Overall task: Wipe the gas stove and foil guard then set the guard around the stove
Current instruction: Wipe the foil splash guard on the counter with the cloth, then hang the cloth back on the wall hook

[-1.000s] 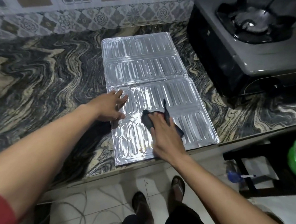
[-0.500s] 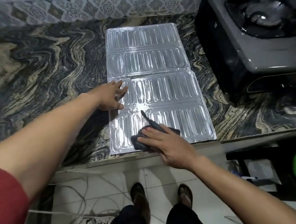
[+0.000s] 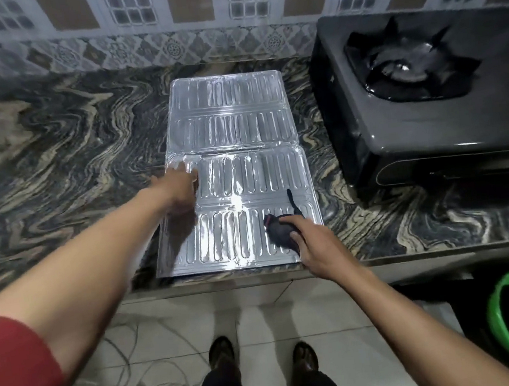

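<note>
Countertop: the dark, swirl-veined stone counter [image 3: 62, 143] bears guard and stove.
Stove: the black single-burner gas stove [image 3: 427, 118] is set at the right, apart from the guard.
Guard: the silver ribbed foil guard [image 3: 230, 126] is laid flat, unfolded, so that its panels can be wiped.
Bucket: the green plastic bucket [image 3: 494, 302] is seen on the floor; its contents appear dark and cannot be identified.
Left hand [image 3: 180, 188]: pressed open-palmed on the guard's left edge, apparently to steady it; nothing is grasped.
Right hand [image 3: 318, 242]: fingers are closed over the cloth.
Cloth: the small dark grey cloth [image 3: 277, 229] is pressed on the near right panel.
</note>
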{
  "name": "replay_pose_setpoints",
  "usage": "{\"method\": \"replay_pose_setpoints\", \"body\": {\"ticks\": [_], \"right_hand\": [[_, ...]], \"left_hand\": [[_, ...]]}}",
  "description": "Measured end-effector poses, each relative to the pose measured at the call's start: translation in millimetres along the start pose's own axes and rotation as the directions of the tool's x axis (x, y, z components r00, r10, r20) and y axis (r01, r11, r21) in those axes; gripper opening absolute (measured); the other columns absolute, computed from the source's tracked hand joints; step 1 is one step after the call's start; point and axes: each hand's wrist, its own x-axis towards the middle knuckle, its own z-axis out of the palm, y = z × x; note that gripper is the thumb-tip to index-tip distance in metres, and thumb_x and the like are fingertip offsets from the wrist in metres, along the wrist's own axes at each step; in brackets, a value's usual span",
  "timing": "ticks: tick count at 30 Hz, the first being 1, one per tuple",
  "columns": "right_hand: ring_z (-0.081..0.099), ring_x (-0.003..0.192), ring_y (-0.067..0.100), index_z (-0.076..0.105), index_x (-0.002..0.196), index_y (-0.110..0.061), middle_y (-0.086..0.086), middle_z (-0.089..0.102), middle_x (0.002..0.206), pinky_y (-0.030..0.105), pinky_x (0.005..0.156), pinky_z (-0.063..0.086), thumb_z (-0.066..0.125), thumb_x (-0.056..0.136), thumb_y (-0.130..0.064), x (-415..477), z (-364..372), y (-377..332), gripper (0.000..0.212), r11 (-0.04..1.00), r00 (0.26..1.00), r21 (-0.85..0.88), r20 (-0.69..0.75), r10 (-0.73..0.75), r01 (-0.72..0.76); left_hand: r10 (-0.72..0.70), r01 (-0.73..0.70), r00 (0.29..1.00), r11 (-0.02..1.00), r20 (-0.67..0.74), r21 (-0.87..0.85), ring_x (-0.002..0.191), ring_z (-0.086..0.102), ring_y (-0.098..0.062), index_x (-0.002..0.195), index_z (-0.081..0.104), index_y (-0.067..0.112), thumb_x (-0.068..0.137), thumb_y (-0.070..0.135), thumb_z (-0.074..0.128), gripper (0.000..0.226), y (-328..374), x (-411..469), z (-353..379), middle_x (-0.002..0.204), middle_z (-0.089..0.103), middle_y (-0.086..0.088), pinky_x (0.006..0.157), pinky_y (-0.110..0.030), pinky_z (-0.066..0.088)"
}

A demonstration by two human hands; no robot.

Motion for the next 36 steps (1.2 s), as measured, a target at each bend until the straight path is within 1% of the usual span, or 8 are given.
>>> {"method": "replay_pose_setpoints", "body": {"ticks": [4, 8, 14, 17, 20, 24, 30, 36], "right_hand": [[0.06, 0.109, 0.018, 0.065, 0.117, -0.023, 0.001, 0.067, 0.117, 0.024, 0.086, 0.044, 0.047, 0.097, -0.006, 15.8, -32.2, -8.1, 0.032, 0.947, 0.988, 0.302, -0.072, 0.135, -0.108], [0.063, 0.104, 0.012, 0.07, 0.106, -0.028, -0.003, 0.07, 0.11, 0.012, 0.079, 0.046, 0.05, 0.096, -0.004, 20.7, -64.5, -20.2, 0.032, 0.866, 0.988, 0.486, -0.028, 0.153, -0.121], [0.066, 0.096, 0.016, 0.071, 0.105, -0.016, 0.005, 0.073, 0.103, 0.031, 0.091, 0.049, 0.05, 0.093, 0.007, 24.7, -102.5, -39.0, 0.033, 0.77, 1.0, 0.638, -0.028, 0.01, 0.01], [0.064, 0.092, 0.021, 0.07, 0.107, -0.008, 0.014, 0.07, 0.103, 0.036, 0.086, 0.05, 0.049, 0.093, 0.01, 24.8, -121.8, -47.0, 0.03, 0.633, 0.999, 0.773, -0.049, -0.005, 0.041], [0.067, 0.092, 0.021, 0.07, 0.107, -0.009, 0.015, 0.072, 0.103, 0.035, 0.082, 0.054, 0.051, 0.094, 0.008, 22.5, -141.4, -55.8, 0.029, 0.59, 0.997, 0.804, -0.065, -0.045, 0.079], [0.068, 0.099, 0.023, 0.068, 0.112, -0.012, 0.013, 0.072, 0.107, 0.036, 0.089, 0.055, 0.055, 0.092, 0.006, 22.5, -163.2, -62.3, 0.029, 0.696, 0.987, 0.7, -0.129, -0.095, 0.158], [0.068, 0.104, 0.019, 0.063, 0.117, -0.019, 0.006, 0.073, 0.11, 0.035, 0.085, 0.058, 0.076, 0.084, -0.013, 21.3, -189.1, -85.0, 0.036, 0.692, 0.973, 0.685, -0.135, -0.186, 0.228], [0.07, 0.102, 0.028, 0.061, 0.12, -0.013, 0.017, 0.071, 0.11, 0.035, 0.081, 0.057, 0.069, 0.082, 0.01, 30.9, -222.7, -118.0, 0.045, 0.47, 0.965, 0.847, -0.175, -0.195, 0.248]], "left_hand": [[0.1, -0.123, 0.977, 0.986, -0.19, -0.115, 0.152, 0.012, -0.033, 0.157, 0.02, 0.021, 0.09, 0.02, 0.061, 0.078, 37.1, -25.6, 0.7, 0.166, 0.009, -0.012, 0.12, -0.056, 0.018], [0.288, -0.363, 0.93, 0.824, -0.23, -0.435, 0.145, 0.036, -0.022, 0.15, 0.04, 0.026, 0.084, 0.019, 0.074, 0.075, 84.3, -57.1, -1.1, 0.157, 0.038, -0.001, 0.117, -0.032, 0.023], [0.31, -0.349, 0.927, 0.498, -0.212, -0.794, 0.13, 0.054, -0.015, 0.127, 0.065, 0.031, 0.07, 0.028, 0.075, 0.058, 109.0, -67.0, -19.1, 0.134, 0.064, 0.004, 0.112, -0.041, 0.041], [0.307, -0.365, 0.914, 0.344, -0.263, -0.865, 0.097, 0.065, -0.014, 0.099, 0.068, 0.013, 0.075, 0.027, 0.072, 0.028, 112.7, -75.8, -33.5, 0.101, 0.071, -0.001, 0.09, -0.031, 0.051], [0.256, -0.388, 0.907, 0.201, -0.334, -0.9, 0.071, 0.054, -0.015, 0.086, 0.057, 0.007, 0.079, 0.018, 0.065, 0.016, 120.8, -89.0, -52.6, 0.078, 0.059, -0.005, 0.067, -0.025, 0.044], [0.207, -0.472, 0.876, 0.184, -0.436, -0.862, 0.068, 0.052, -0.012, 0.083, 0.06, 0.014, 0.083, 0.023, 0.063, 0.01, 126.7, -105.8, -85.2, 0.071, 0.06, 0.001, 0.064, -0.025, 0.039], [0.194, -0.556, 0.831, 0.266, -0.521, -0.788, 0.063, 0.053, -0.007, 0.084, 0.06, 0.015, 0.098, 0.011, 0.056, 0.015, 135.0, -131.4, -139.5, 0.071, 0.061, 0.0, 0.058, -0.018, 0.041], [0.051, -0.552, 0.821, 0.325, -0.569, -0.768, 0.06, 0.057, -0.003, 0.089, 0.061, 0.017, 0.094, 0.016, 0.063, 0.006, 133.8, -142.4, -171.0, 0.078, 0.064, -0.001, 0.052, -0.017, 0.042]]}}
